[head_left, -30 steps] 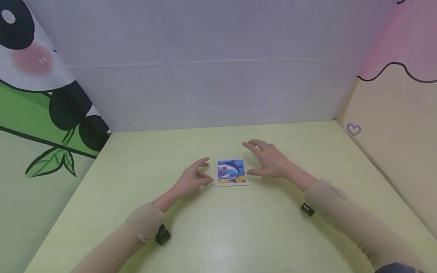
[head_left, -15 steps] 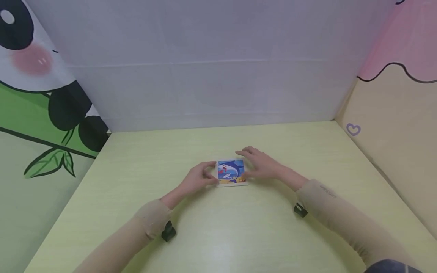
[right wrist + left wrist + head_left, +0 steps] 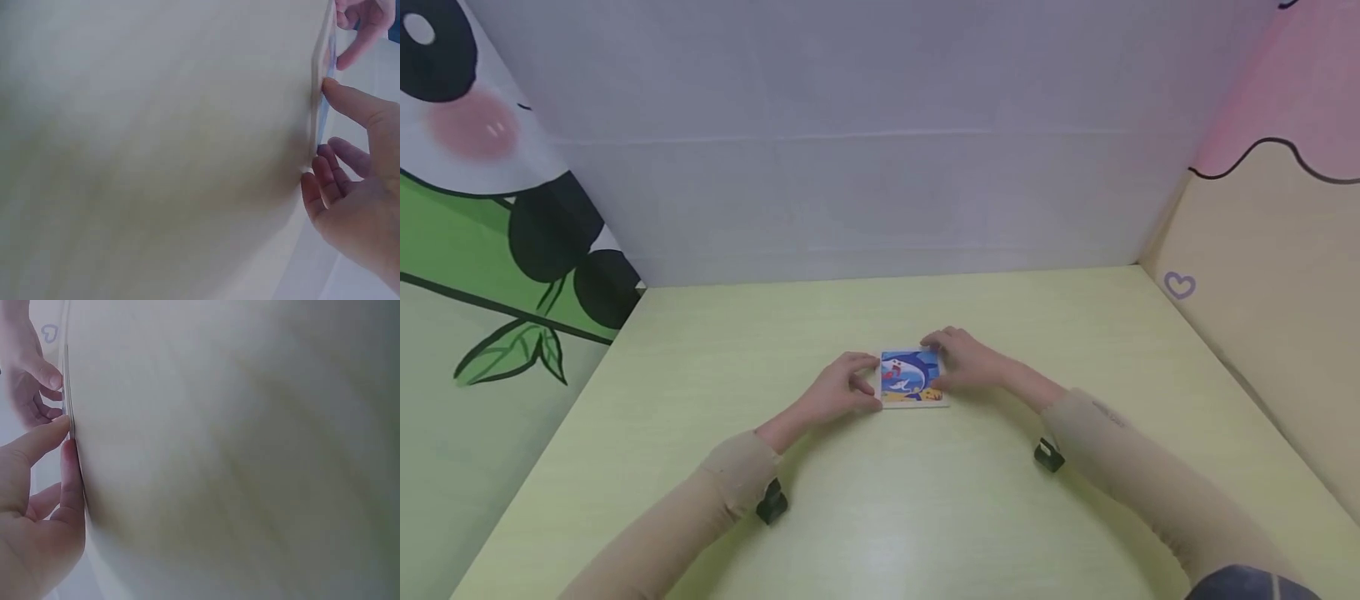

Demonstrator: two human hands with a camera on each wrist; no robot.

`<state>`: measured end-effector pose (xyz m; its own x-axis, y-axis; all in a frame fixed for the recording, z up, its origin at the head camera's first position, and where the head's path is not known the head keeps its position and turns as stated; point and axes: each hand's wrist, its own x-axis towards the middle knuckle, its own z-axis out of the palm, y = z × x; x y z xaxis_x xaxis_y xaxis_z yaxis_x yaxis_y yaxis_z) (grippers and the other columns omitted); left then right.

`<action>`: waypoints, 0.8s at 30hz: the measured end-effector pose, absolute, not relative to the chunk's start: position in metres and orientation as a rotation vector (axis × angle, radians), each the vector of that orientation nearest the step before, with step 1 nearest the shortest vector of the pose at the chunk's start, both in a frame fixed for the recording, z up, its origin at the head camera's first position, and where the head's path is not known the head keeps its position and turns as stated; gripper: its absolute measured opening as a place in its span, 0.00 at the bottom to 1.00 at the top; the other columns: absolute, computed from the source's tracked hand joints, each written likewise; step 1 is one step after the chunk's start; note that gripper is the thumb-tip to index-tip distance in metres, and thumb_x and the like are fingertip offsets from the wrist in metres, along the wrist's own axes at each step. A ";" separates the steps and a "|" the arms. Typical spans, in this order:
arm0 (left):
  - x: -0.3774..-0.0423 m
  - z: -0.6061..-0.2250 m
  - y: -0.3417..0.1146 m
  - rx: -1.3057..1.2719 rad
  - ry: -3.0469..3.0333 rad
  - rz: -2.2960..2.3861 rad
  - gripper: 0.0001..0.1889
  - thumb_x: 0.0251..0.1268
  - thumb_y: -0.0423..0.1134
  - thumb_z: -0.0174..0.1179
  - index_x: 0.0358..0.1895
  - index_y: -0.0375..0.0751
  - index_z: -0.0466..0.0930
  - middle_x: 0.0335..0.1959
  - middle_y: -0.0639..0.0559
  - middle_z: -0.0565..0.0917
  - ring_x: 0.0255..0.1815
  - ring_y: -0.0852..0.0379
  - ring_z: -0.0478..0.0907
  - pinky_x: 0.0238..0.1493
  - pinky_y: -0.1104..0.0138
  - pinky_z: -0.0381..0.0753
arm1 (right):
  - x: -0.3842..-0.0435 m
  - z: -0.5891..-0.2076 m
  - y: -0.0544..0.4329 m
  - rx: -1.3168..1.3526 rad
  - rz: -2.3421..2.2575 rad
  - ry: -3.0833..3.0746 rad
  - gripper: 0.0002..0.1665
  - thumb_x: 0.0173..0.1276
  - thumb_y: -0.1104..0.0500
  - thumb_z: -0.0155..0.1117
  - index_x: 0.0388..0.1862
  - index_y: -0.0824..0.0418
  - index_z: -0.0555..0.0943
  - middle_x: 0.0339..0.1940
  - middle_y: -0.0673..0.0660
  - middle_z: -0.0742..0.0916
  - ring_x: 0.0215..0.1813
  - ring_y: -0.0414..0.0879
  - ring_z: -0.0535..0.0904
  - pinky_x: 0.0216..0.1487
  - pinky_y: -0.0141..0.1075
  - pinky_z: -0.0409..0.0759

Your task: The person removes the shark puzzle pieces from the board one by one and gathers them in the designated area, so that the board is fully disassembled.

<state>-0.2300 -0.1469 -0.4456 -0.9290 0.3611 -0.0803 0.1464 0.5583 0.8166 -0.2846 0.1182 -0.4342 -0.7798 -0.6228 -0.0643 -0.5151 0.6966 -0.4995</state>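
Note:
A small square picture board (image 3: 910, 377), with a blue cartoon dolphin scene and a pale border, lies flat at the middle of the table (image 3: 880, 492). From the left, my left hand (image 3: 838, 390) holds its side edge, thumb at the near corner and fingers farther back. My right hand (image 3: 972, 363) grips the opposite side, its thumb over the lower right of the picture and its fingertips at the far right corner. Seen from the right wrist, the board (image 3: 320, 94) shows its thin pale edge close over the tabletop, with the right thumb (image 3: 350, 103) on its face.
A pale grey cloth wall (image 3: 880, 183) rises behind the table. Printed panels stand on both sides, a panda one (image 3: 482, 158) at left and a pink and beige one (image 3: 1262, 250) at right. Dark wrist cameras hang below both sleeves.
Both hands have come inward from either side of the board and taken hold of its edges. The right hand's fingertips have lowered onto the far corner. The board is nearly in the same place.

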 end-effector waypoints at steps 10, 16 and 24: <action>-0.232 -0.449 -0.150 0.409 2.517 1.347 0.40 0.50 0.31 0.73 0.70 0.35 0.68 0.71 0.38 0.66 0.46 0.54 0.84 0.43 0.68 0.86 | -0.300 -0.427 0.113 -0.856 -0.692 2.569 0.43 0.56 0.55 0.76 0.69 0.64 0.69 0.60 0.63 0.79 0.63 0.55 0.72 0.70 0.50 0.71; -0.231 -0.452 -0.149 0.403 2.514 1.352 0.39 0.51 0.32 0.73 0.70 0.36 0.69 0.71 0.39 0.66 0.46 0.55 0.83 0.42 0.68 0.86 | -0.298 -0.426 0.114 -0.844 -0.675 2.567 0.44 0.57 0.54 0.76 0.69 0.63 0.67 0.58 0.62 0.79 0.61 0.55 0.72 0.68 0.50 0.71; -0.231 -0.451 -0.148 0.387 2.526 1.345 0.39 0.51 0.32 0.73 0.70 0.37 0.69 0.70 0.40 0.66 0.47 0.55 0.83 0.43 0.69 0.85 | -0.297 -0.422 0.109 -0.814 -0.591 2.627 0.47 0.56 0.53 0.77 0.71 0.65 0.66 0.60 0.63 0.79 0.64 0.57 0.71 0.69 0.51 0.71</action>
<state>-0.2309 -0.1478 -0.4510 -0.9325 0.3478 -0.0969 0.1137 0.5375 0.8355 -0.2968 0.1090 -0.4223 -0.7834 -0.5939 -0.1832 -0.4581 0.7510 -0.4756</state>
